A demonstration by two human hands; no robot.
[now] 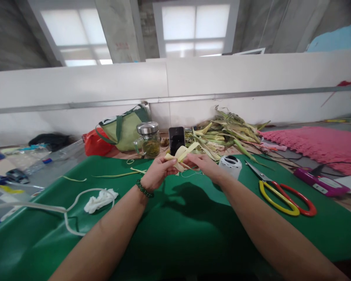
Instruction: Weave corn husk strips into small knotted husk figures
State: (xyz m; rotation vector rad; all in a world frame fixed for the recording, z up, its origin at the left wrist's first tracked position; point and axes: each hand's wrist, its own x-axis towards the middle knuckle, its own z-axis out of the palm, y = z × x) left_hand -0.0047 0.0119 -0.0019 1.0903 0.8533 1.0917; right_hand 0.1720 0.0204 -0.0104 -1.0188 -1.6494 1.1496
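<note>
Though indistinct, probably husk strips [182,151] between hands [160,168] [202,162]

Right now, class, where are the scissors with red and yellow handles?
In the head view, the scissors lie on the right side of the green mat, blades beside the white container and handles near the purple device.

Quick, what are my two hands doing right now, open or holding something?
Left hand: closed, pinching the pale folded strips.
Right hand: closed, fingers gripping the same pale folded strips from the other side.
</note>
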